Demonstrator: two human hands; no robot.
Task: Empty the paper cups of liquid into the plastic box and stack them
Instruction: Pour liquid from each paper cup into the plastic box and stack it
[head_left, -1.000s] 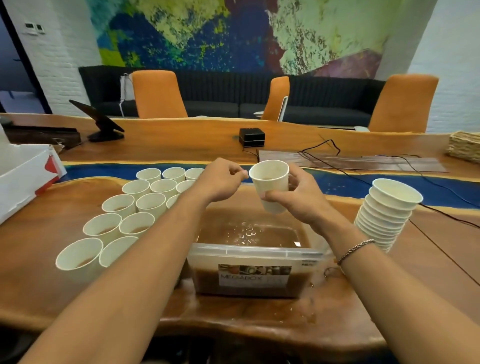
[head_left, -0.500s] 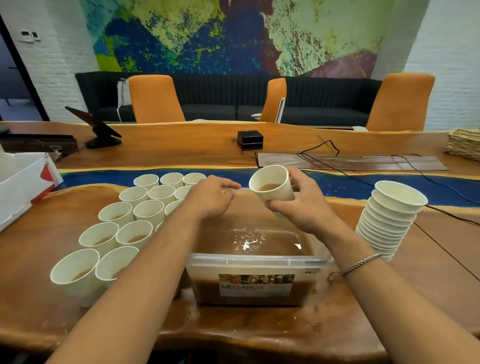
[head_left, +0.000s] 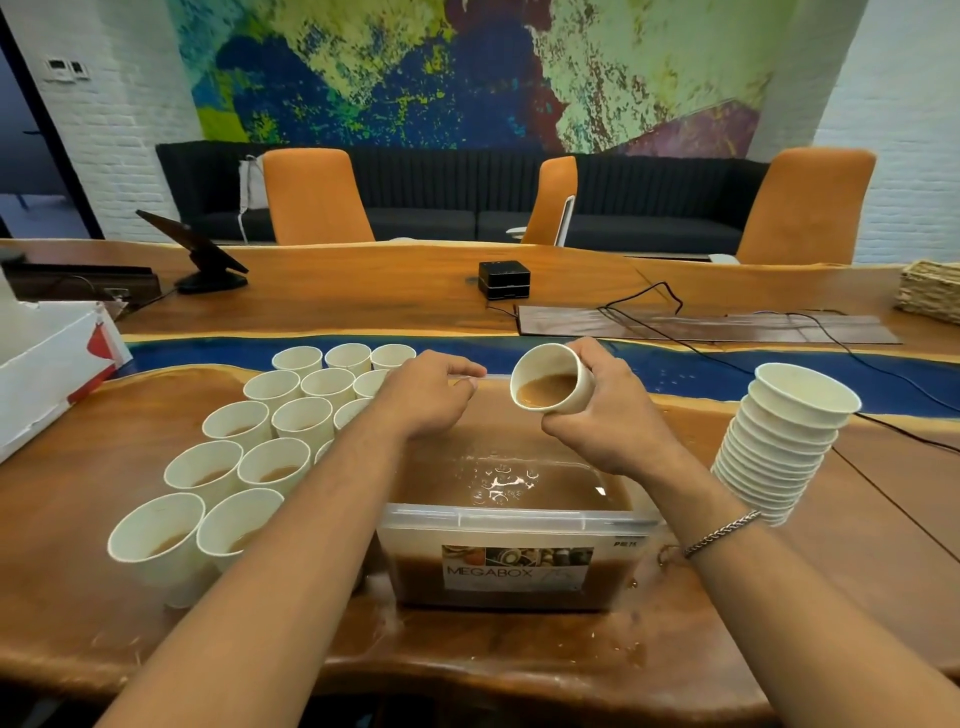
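Your right hand has its grip wrapped round one white paper cup, tilted mouth-down towards you above the far part of the clear plastic box with the MEGABOX label. Brown liquid sits right at the cup's lower lip. Your left hand hovers by the box's far side with fingers curled; I cannot tell whether it pinches the rim or holds nothing.

The main risk is overflow: the box looks nearly full, so a fast tip could slop liquid over the rim onto the wooden worktop, which already looks wet around the box. Pour too far back and the stream may miss the box altogether. Squeeze the soft cup hard and it may buckle and spurt. Your left forearm lies across the cluster of filled white paper cups, so a sideways sweep could knock several over. The leaning stack of empty white paper cups, well to the right of the box, may topple if you drop the next one on carelessly.

Counts: one box, one cup in hand, fourteen filled cups showing, though your arm may hide more. The stack holds over a dozen, but its rims sit too close together to count exactly.
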